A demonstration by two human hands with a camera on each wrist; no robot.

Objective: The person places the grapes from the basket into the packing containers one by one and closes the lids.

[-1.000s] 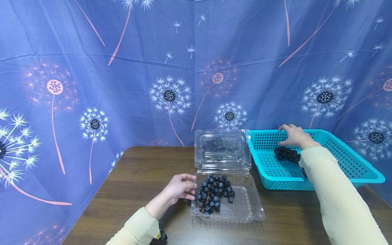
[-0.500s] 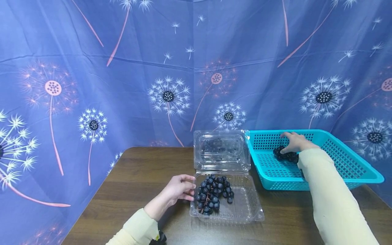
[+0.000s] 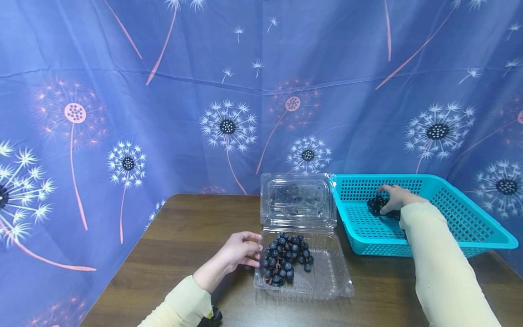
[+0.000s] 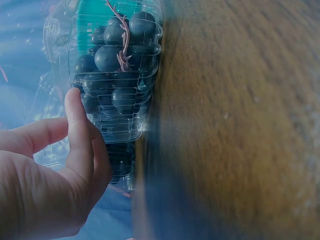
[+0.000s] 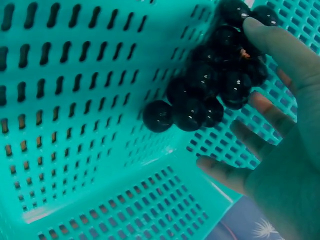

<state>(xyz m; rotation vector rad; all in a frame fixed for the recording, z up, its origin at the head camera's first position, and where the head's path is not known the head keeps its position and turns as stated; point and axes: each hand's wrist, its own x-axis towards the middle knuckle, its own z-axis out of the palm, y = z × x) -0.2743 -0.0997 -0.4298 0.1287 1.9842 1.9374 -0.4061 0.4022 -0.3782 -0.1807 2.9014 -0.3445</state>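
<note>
Nearest, a dark object (image 3: 211,318), too little shown to be identified, is partly covered by the left sleeve (image 3: 183,302). Beyond it, the left side of a clear box (image 3: 328,270) is touched by the fingertips of the left hand (image 3: 238,250), whose fingers are slightly parted and only loosely bent. The box is set on a brown table (image 3: 196,218); grapes (image 3: 282,256) are heaped mostly in its left half, and its lid (image 3: 295,200) is raised at the back. Farther off, to the right, a turquoise basket (image 3: 382,246) is placed just beside the box. Inside it, a dark bunch (image 5: 205,85) is reached over by the right hand (image 3: 398,198). One of its grapes is overlapped by the thumb; whether it is pressed cannot be told. The other fingers are spread beside the bunch. The two hands are held well apart. Behind everything, a blue cloth (image 3: 163,118) is hung.
</note>
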